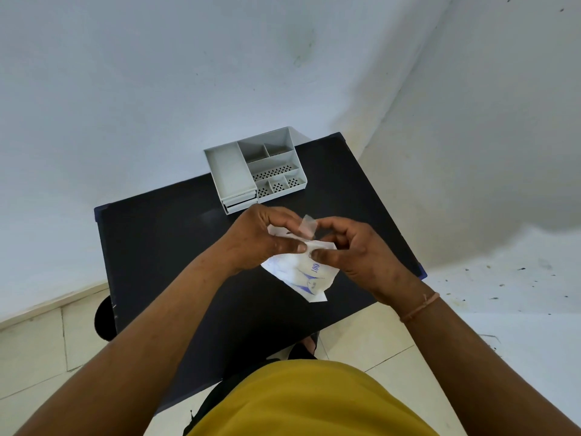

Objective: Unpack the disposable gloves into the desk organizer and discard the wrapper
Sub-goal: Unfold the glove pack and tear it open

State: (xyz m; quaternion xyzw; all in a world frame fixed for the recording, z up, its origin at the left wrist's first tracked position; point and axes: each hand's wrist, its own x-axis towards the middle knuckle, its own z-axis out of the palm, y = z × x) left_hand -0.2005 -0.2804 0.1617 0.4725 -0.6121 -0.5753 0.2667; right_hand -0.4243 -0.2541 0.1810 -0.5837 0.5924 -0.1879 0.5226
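Observation:
A flat white glove packet [306, 273] with blue print and "100" on it hangs over the black table [163, 240], held at its top edge. My left hand [261, 236] pinches the top left of the packet. My right hand [352, 247] pinches the top right, thumb on the front. A small clear flap [307, 226] of wrapper sticks up between the two hands. The white desk organizer [256, 171] stands at the table's far edge, beyond my hands; its several compartments show nothing inside.
The table stands in a corner of pale walls [157, 73]. Light floor tiles [41, 350] lie to the left and below. A dark round object [103, 319] shows at the table's left side. My yellow shirt [311, 401] fills the bottom middle.

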